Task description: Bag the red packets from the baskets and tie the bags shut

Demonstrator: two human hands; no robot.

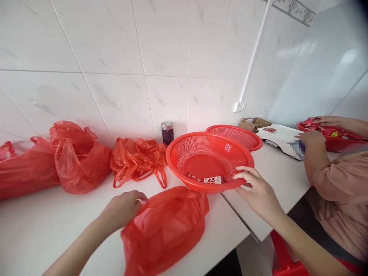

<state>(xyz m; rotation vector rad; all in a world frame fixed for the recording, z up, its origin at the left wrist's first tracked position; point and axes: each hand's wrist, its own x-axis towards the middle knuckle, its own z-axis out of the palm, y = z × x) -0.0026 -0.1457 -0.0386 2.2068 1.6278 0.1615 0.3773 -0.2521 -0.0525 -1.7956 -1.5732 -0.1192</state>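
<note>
Tilted red basket [204, 165] and translucent red bag [169, 230], both nearer than the dark flask [168, 135].
Right of the flask, the round, perforated basket cradles printed packets [213, 180]; the right hand [255, 191], part-curled, grips its rim. The left hand [125, 209], nearly closed, pinches the crumpled bag's edge.

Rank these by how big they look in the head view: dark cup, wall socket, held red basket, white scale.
1. Held red basket
2. White scale
3. Dark cup
4. Wall socket
</note>
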